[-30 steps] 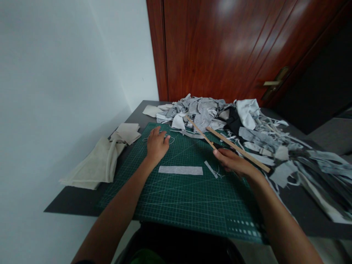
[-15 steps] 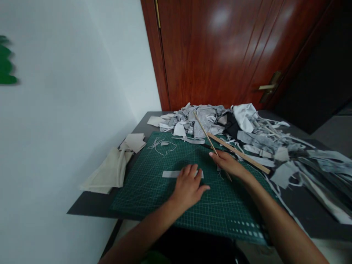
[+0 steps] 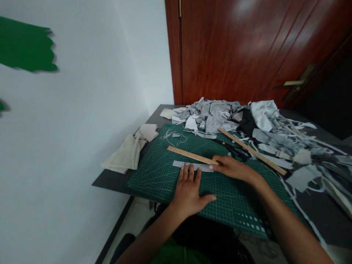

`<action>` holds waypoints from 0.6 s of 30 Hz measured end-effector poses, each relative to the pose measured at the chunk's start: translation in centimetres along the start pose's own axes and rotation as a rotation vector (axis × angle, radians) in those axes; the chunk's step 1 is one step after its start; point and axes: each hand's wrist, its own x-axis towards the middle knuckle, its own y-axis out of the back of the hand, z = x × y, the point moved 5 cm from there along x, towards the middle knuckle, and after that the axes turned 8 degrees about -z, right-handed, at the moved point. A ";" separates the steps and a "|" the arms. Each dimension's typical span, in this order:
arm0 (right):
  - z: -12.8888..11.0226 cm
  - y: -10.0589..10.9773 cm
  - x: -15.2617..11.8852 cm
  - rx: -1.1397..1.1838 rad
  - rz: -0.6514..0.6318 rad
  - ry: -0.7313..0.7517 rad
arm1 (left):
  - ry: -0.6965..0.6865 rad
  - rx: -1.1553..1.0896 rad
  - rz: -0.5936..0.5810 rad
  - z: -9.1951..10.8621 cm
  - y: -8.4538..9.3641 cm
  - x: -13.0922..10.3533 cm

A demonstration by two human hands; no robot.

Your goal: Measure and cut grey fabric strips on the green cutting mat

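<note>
Fingers spread and stretched out, my left hand (image 3: 190, 190) lies with its fingertips on a narrow grey fabric strip (image 3: 205, 168). The strip is flat on the green cutting mat (image 3: 156, 179). My right hand (image 3: 227, 165) is closed around the right end of a wooden ruler (image 3: 189, 153). That ruler now shows its broad face and stretches leftward just beyond the strip's far edge, roughly along it. Whether it touches the mat I cannot tell. Behind my right hand lie black-handled scissors (image 3: 238, 152).
A second wooden ruler (image 3: 254, 152) lies slantwise right of the scissors. Grey and white fabric scraps (image 3: 214, 113) are heaped along the back and right. Folded cream cloth (image 3: 123, 154) lies at the left edge, and loose threads (image 3: 176, 137) on the mat. A wall and a door stand behind.
My right hand has swung the ruler from pointing away to lying leftward near the strip, its broad face turned up. My left hand has flattened on the strip. The view has shifted left.
</note>
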 end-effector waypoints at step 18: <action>2.7 0.4 -2.6 0.060 -0.251 -0.255 | -0.097 0.009 0.132 0.0 1.1 -0.7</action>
